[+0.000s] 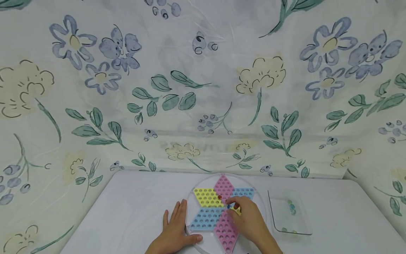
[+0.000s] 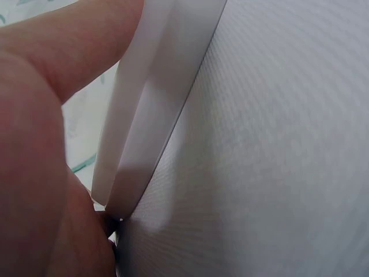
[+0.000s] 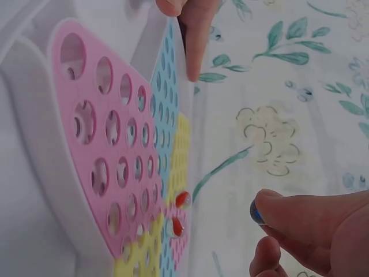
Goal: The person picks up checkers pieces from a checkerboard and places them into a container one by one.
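Note:
A star-shaped Chinese checkers board (image 1: 207, 218) with pink, yellow and blue sections lies on the table. My left hand (image 1: 174, 229) rests against its left edge, fingers straight and thumb over the rim. The left wrist view shows the board's white side wall (image 2: 155, 104) beside that hand. Over the middle of the board, my right hand (image 1: 245, 213) pinches a blue marble (image 3: 257, 212) between thumb and fingers. Two red-and-clear marbles sit near the board's centre, one red marble (image 3: 183, 199) just above another red marble (image 3: 177, 227) in the right wrist view.
To the right of the board stands a clear plastic tray (image 1: 304, 211) with several green and teal marbles (image 1: 291, 207) in it. The white table (image 1: 133, 211) meets a floral-patterned cloth (image 1: 177, 120) at the back and sides.

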Demonstrator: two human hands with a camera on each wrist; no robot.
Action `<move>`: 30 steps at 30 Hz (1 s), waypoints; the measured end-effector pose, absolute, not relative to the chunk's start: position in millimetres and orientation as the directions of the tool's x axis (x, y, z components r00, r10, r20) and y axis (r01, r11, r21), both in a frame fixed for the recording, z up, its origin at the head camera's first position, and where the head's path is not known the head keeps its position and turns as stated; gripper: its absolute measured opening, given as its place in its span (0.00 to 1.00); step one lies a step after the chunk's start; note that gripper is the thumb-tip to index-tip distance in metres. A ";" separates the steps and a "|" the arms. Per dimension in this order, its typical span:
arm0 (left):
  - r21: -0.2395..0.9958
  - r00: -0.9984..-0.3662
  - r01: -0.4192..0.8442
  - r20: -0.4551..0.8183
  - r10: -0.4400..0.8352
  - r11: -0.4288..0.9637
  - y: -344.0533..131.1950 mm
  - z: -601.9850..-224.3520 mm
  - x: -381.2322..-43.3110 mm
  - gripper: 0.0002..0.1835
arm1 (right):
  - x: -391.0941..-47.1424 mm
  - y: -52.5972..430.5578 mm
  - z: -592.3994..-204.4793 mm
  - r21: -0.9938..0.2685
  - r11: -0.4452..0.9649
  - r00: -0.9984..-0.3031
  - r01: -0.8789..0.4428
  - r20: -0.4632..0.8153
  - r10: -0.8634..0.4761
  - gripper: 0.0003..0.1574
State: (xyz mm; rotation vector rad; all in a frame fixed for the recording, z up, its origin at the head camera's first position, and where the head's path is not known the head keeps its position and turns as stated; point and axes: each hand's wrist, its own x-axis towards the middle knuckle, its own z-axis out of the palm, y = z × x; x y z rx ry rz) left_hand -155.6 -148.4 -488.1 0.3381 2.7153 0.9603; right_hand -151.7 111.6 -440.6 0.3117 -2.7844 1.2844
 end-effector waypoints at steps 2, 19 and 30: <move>0.638 -0.944 0.138 -0.147 0.296 0.757 -148.5 -488.3 -155.8 0.71 | -151.1 114.1 -439.9 -0.742 0.636 -0.977 -0.211 0.149 -0.150 0.11; 0.644 -0.944 0.132 -0.149 0.293 0.754 -147.6 -491.7 -156.8 0.72 | -146.3 135.2 -438.4 -0.720 0.673 -0.982 -0.167 0.181 -0.050 0.11; 0.651 -0.942 0.132 -0.153 0.300 0.747 -148.9 -492.3 -157.2 0.72 | -142.4 150.0 -437.7 -0.713 0.688 -0.978 -0.136 0.207 0.022 0.12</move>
